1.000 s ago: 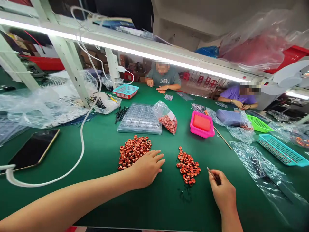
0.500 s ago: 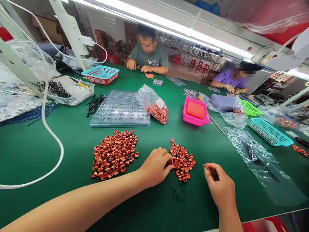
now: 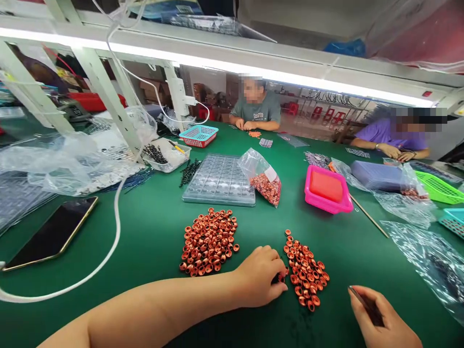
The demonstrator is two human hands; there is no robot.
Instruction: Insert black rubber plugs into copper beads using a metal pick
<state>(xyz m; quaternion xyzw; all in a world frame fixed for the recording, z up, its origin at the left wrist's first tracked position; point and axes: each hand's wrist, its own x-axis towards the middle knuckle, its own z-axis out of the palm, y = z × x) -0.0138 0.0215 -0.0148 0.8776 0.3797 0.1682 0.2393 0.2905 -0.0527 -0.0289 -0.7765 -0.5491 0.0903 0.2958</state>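
Two heaps of small copper-coloured, cup-shaped beads lie on the green table. The larger heap (image 3: pixel 208 241) is beyond my left forearm, the smaller heap (image 3: pixel 306 273) between my hands. My left hand (image 3: pixel 263 278) rests at the smaller heap's left side, fingers curled and thumb close to the index finger. A copper-coloured bead (image 3: pixel 286 270) shows at its fingertips, partly hidden by them. To the right of the heap, my right hand (image 3: pixel 380 314) is closed around slim metal tweezers (image 3: pixel 366 302), their tip pointing left. Tiny dark bits (image 3: pixel 300 326) lie below the smaller heap.
Clear compartment trays (image 3: pixel 221 181), a bag of copper-coloured beads (image 3: pixel 266 183) and a pink basket (image 3: pixel 328 188) stand beyond the heaps. At left are a phone (image 3: pixel 54 232) and a white cable (image 3: pixel 118 217). Plastic bags (image 3: pixel 431 261) lie right. Two people sit across the table.
The view has swung left, bringing the phone into sight. My left hand has drawn slightly left from the smaller heap, a bead at its fingertips. My right hand still holds the tweezers.
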